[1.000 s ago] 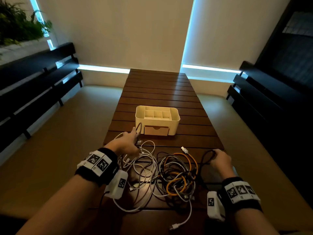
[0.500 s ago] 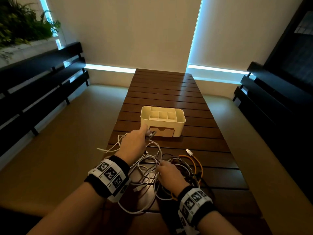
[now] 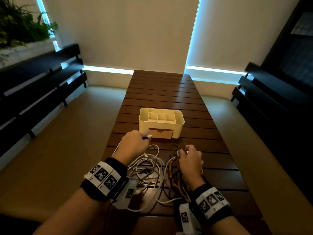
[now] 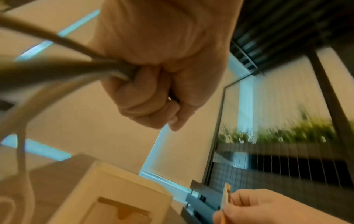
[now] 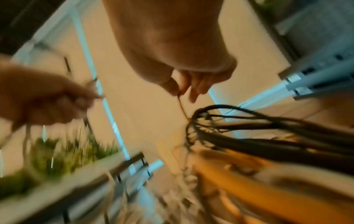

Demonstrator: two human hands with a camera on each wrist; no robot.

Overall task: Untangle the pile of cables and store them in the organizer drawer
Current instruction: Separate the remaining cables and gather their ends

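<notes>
A tangle of white, black and orange cables [image 3: 152, 170] lies on the brown slatted table [image 3: 162, 92] in front of me. My left hand [image 3: 133, 143] is fisted around a bundle of white cables [image 4: 57, 71], its plugs poking out near the organizer's drawer. My right hand [image 3: 190, 157] pinches a thin cable [image 5: 182, 106] at the right of the pile, above the black and orange loops [image 5: 249, 133]. The cream organizer [image 3: 161, 122] stands just beyond both hands, its wooden drawer [image 3: 160, 133] facing me and closed.
Dark benches [image 3: 39, 85] run along both sides of the table, the right one [image 3: 271, 99] close by. A planter with green plants [image 3: 22, 28] sits at the far left. Bare table slats stretch beyond the organizer.
My right hand moved from the right edge of the pile to its middle, then forward, and took hold of a thin cable. My left hand stayed by the drawer holding the white cables.
</notes>
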